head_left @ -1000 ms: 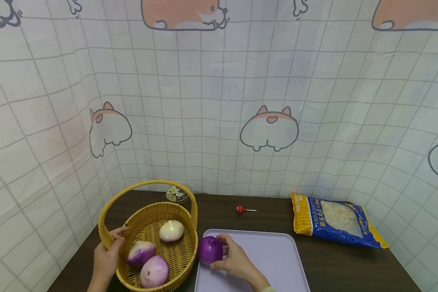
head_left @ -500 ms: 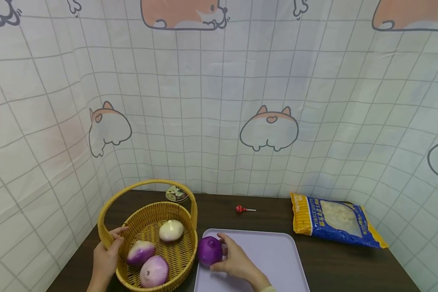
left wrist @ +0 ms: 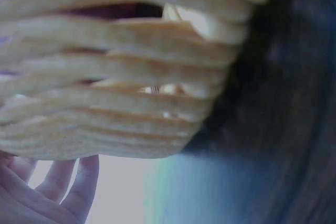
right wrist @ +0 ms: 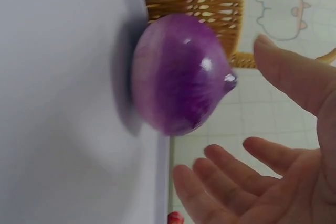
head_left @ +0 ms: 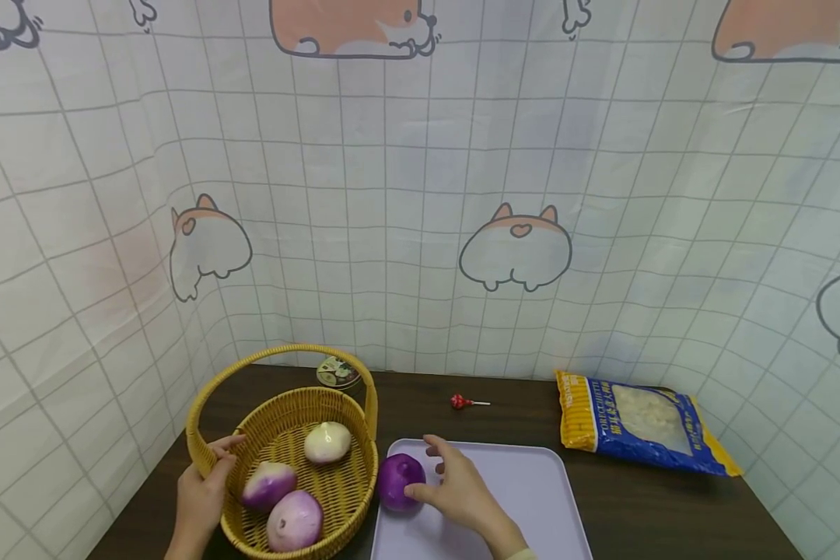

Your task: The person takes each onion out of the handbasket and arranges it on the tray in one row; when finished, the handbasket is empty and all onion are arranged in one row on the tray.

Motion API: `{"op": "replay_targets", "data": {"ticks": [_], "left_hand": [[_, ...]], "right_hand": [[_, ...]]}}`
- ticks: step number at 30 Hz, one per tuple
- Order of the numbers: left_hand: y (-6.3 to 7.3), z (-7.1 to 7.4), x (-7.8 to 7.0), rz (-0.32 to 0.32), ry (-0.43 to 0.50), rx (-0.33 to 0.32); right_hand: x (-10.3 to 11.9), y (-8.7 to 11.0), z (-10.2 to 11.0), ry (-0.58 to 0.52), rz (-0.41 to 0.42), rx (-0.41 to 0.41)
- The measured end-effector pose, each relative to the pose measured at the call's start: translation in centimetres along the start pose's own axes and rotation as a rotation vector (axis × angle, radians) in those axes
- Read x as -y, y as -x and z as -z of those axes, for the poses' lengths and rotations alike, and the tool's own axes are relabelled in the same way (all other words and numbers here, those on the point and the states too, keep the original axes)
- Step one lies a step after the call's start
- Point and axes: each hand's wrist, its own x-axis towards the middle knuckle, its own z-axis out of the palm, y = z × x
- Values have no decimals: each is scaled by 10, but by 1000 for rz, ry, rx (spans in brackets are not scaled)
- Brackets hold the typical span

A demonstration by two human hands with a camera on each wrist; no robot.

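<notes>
A glossy purple onion (head_left: pixel 400 481) sits at the left edge of a pale lilac tray (head_left: pixel 511 498). Just right of it is my right hand (head_left: pixel 462 491), fingers spread. The right wrist view shows a gap between these fingers and the onion (right wrist: pixel 178 77). My left hand (head_left: pixel 201 498) grips the handle of a yellow wicker basket (head_left: pixel 336 486) near its base. Inside lie two purple-and-white onions, one tilted (head_left: pixel 271 485) and one nearer (head_left: pixel 295 521), plus a whiter onion (head_left: pixel 327 442). Basket weave (left wrist: pixel 115 72) fills much of the left wrist view, hiding part of that hand.
Behind the basket is a small round tin (head_left: pixel 337 372). A red lollipop (head_left: pixel 458 401) lies beyond the tray on the dark table (head_left: pixel 399 404). At the back right rests a blue and yellow pasta bag (head_left: pixel 647 424). A grid-patterned curtain (head_left: pixel 406 311) hangs behind the table.
My right hand has let go of the purple onion, its fingers opening and drawing back to the right. The onion stays on the tray's left edge. My left hand keeps its grip.
</notes>
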Motion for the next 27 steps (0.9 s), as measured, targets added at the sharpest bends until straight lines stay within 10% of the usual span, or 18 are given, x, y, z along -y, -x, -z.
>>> {"op": "replay_targets", "data": {"ticks": [7,22,27], "left_hand": [[1,0,1,14,-5,5],[-2,-1,1,26,20,10],[-2,0,3,18,26,8]], "right_hand": [[15,-3,-8,-147,46,-108],[48,8,-48,-359,237,-52],[52,9,-67,-201,391,-35]]}}
